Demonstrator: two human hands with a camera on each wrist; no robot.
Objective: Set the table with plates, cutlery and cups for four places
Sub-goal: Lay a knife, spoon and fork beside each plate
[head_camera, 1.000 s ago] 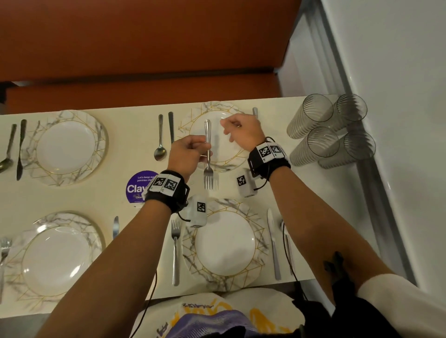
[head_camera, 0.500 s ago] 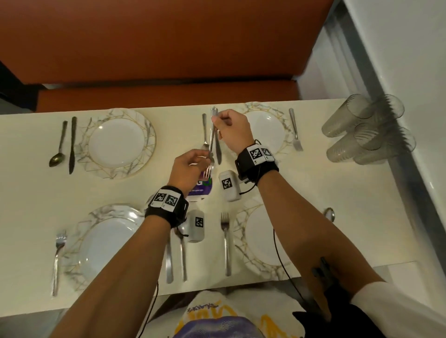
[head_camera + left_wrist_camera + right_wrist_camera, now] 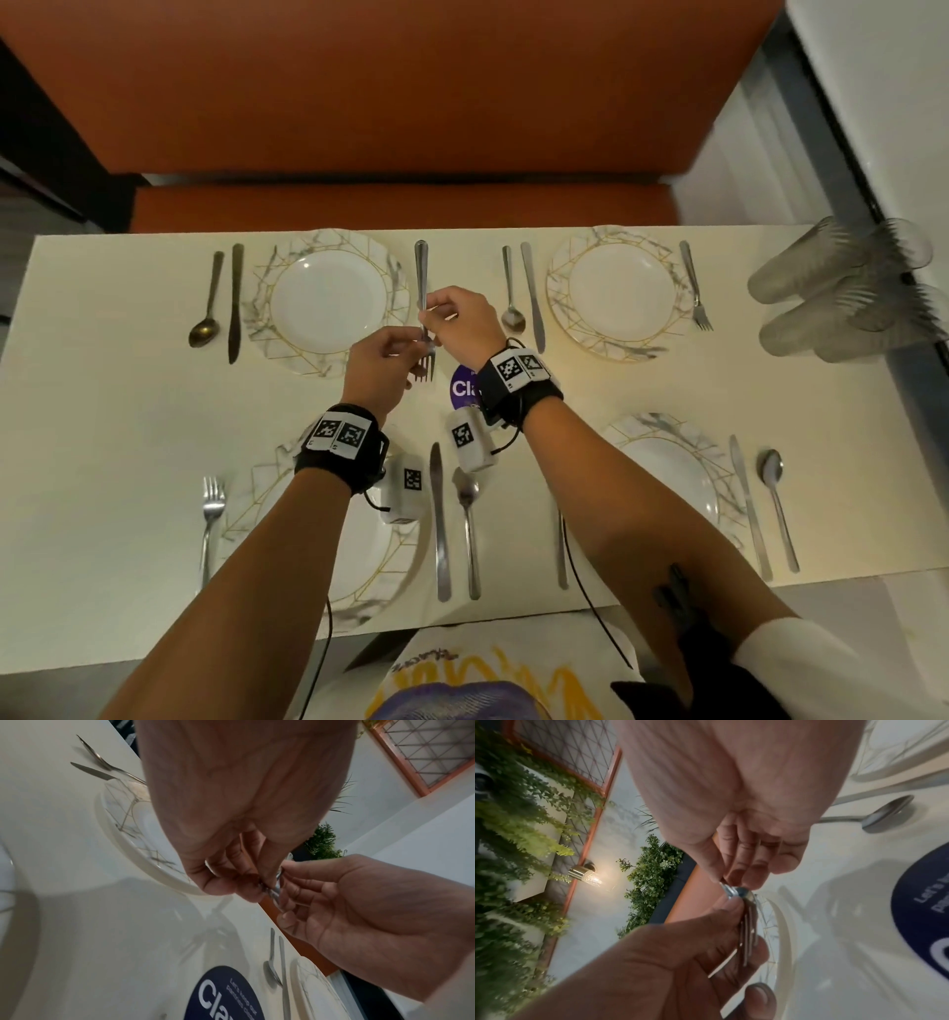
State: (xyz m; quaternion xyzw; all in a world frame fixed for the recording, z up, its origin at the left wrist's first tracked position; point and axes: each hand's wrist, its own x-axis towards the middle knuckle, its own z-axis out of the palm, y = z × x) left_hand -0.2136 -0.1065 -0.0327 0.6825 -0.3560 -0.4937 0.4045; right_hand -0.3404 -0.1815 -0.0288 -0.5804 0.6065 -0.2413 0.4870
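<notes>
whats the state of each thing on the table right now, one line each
fork: held above the table by both hands
left hand: pinches the fork near the prongs
right hand: pinches the fork's handle
four plates: empty, flat on the table
cups: lying on their sides, stacked at the table's right end

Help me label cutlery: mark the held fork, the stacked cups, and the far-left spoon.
held fork (image 3: 421, 267): head view, upper handle.
stacked cups (image 3: 801, 288): head view, side of one cup.
far-left spoon (image 3: 204, 331): head view, bowl.
</notes>
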